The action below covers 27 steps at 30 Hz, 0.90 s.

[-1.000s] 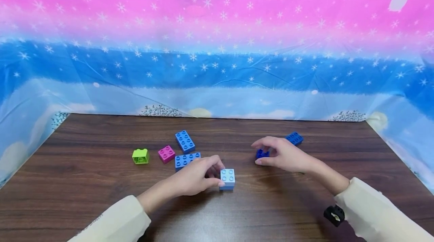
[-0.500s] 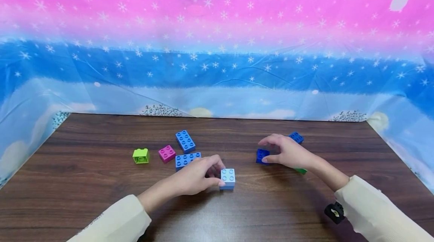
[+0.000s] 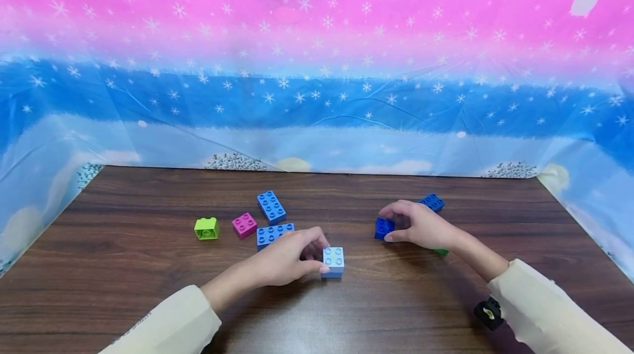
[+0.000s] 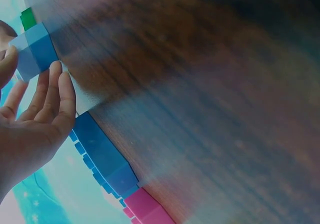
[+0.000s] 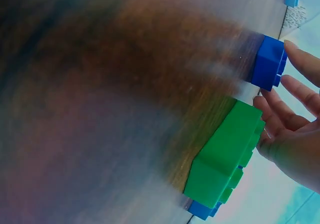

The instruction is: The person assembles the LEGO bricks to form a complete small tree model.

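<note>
Light blue brick (image 3: 333,262) pinched by the left hand (image 3: 284,257); dark blue brick (image 3: 384,228) at the fingertips of the right hand (image 3: 421,225).
Both bricks are seen on the table (image 3: 346,315); whether the dark one is actually pinched cannot be told; it could be tipped or slid if pressed off-centre; the green brick (image 5: 220,156), below the right wrist, might be nudged by a lowered forearm.
</note>
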### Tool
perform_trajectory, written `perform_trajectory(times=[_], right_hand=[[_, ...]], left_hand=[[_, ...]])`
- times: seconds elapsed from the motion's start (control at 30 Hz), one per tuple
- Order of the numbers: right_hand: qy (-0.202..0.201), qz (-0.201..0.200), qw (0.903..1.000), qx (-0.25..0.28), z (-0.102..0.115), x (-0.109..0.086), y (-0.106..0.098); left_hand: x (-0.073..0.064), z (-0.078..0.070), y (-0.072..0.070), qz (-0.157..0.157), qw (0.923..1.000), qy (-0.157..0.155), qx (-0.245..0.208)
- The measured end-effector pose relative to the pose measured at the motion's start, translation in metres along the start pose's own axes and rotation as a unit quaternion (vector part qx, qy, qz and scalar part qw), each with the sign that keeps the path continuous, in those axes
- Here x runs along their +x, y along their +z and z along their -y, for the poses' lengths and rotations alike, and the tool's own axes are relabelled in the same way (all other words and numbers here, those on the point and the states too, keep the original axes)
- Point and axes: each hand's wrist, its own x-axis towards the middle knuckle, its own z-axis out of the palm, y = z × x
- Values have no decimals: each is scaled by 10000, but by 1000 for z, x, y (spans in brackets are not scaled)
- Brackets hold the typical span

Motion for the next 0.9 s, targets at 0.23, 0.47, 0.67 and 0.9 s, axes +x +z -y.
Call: perform_trajectory(times=[0.23, 0.47, 0.67, 0.9], right_hand=[[17, 27, 10000, 19, -2, 0, 1], [6, 65, 10000, 29, -2, 0, 3], [-56, 60, 10000, 25, -2, 0, 3], [-68, 34, 10000, -59, -2, 0, 3]], left_hand=[[0, 0, 0, 4, 10000, -20, 8], [0, 0, 0, -17, 10000, -7, 32], [-1, -1, -1, 14, 10000, -36, -6], [0, -1, -1, 13, 10000, -37, 7]])
